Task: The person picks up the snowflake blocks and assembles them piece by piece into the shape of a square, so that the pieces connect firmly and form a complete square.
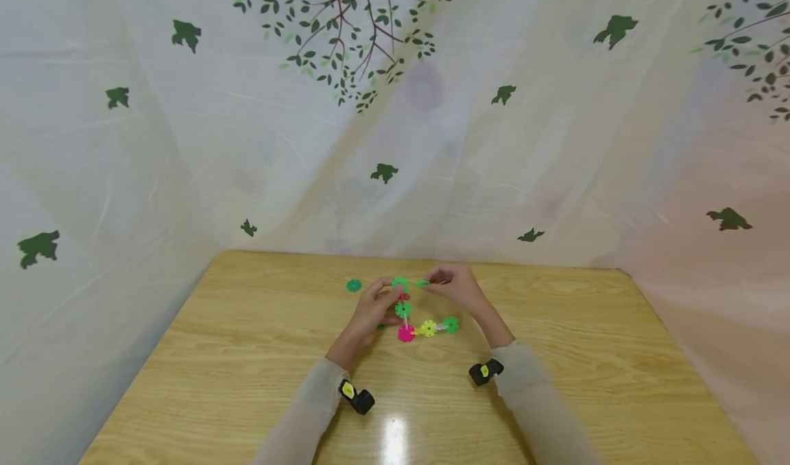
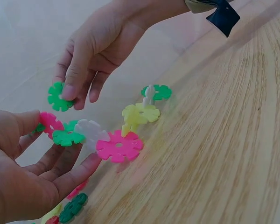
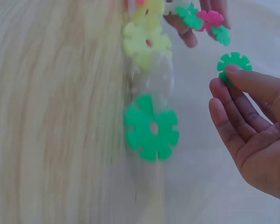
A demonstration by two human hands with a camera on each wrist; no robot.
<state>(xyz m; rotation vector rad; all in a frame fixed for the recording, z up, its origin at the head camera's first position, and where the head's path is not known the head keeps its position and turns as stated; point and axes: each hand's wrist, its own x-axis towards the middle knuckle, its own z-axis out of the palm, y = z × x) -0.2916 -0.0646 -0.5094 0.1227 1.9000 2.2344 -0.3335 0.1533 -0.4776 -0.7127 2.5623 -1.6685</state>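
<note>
My left hand (image 1: 369, 312) holds a chain of interlocked flower-shaped plastic discs by its upper end, near a green disc (image 1: 400, 284) and a small pink one (image 2: 50, 123). From there the chain runs through another green disc (image 2: 67, 135), a white disc (image 2: 88, 132) and a larger pink disc (image 2: 109, 151). It then bends right through yellow discs (image 2: 148, 114) and a whitish disc to a green disc (image 3: 144, 137) at the other end. My right hand (image 1: 459, 290) pinches a separate green disc (image 2: 56, 99) between thumb and fingers, a short gap from the chain's upper end.
A loose dark green disc (image 1: 354, 285) lies on the wooden table (image 1: 247, 355) left of my left hand. Several more loose discs, one of them dark green (image 2: 73, 207), show below that hand in the left wrist view. A patterned cloth (image 1: 278, 163) hangs behind the table.
</note>
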